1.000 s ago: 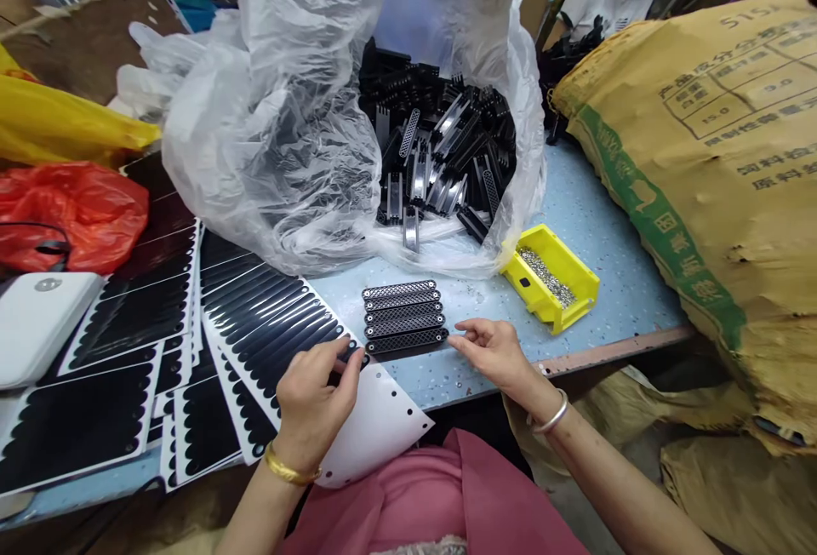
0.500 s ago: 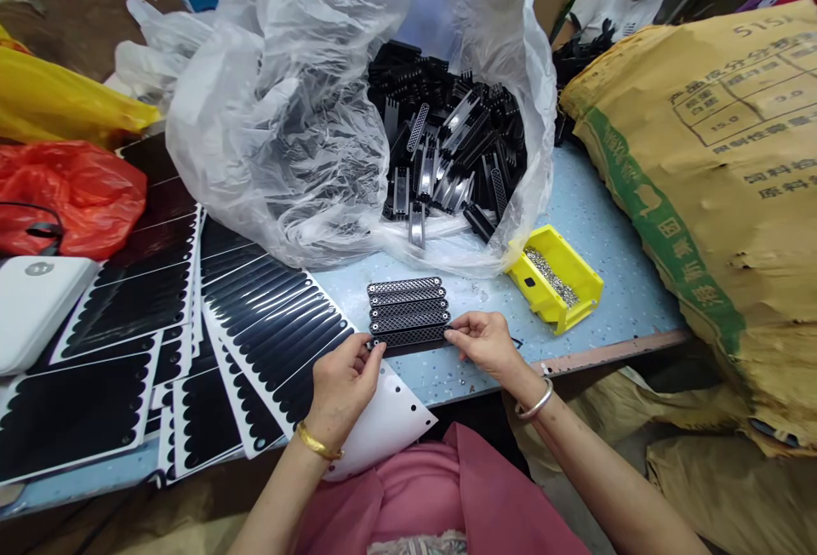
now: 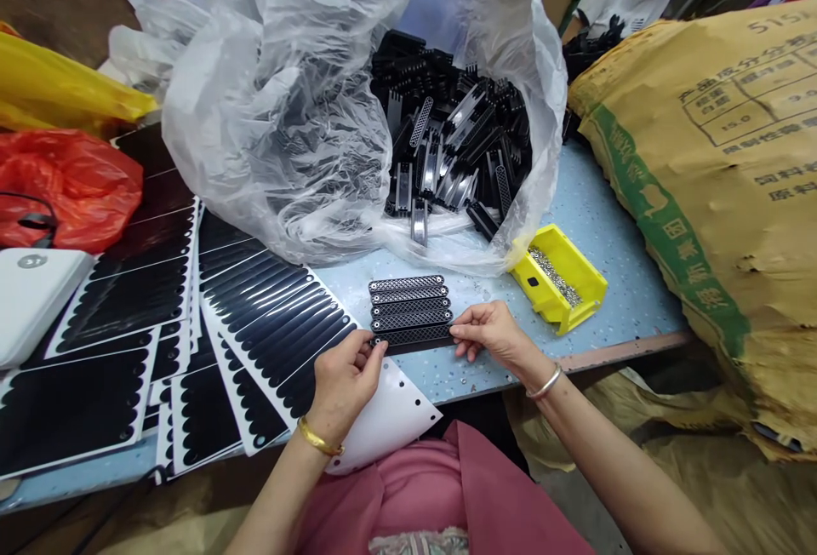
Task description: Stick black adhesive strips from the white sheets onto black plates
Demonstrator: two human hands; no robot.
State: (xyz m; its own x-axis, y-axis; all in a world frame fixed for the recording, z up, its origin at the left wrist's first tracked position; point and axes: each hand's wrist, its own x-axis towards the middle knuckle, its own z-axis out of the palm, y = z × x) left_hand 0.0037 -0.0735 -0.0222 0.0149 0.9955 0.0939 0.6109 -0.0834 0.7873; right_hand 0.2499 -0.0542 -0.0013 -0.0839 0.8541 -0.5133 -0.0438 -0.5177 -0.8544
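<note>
Several black perforated grille strips (image 3: pixel 409 308) lie side by side in a row on the pale blue table (image 3: pixel 593 231). A thin black adhesive strip (image 3: pixel 414 343) is stretched along the nearest grille. My left hand (image 3: pixel 345 380) pinches its left end and my right hand (image 3: pixel 491 332) pinches its right end, both with fingers closed. Just left of my left hand lies a white backing sheet (image 3: pixel 281 342) carrying rows of black strips, its near corner bare.
A big clear plastic bag (image 3: pixel 287 112) full of black grille parts (image 3: pixel 453 146) stands behind the row. A yellow bin (image 3: pixel 560 287) of small metal pieces sits to the right. A large brown sack (image 3: pixel 721 197) fills the right side. More sticker sheets (image 3: pixel 95 351), a red bag (image 3: pixel 70 189) and a white box (image 3: pixel 31 300) lie left.
My left hand peeled a black strip off the backing sheet and carried it right to the nearest grille. My right hand closed on its other end. Both hands now hold it over that grille.
</note>
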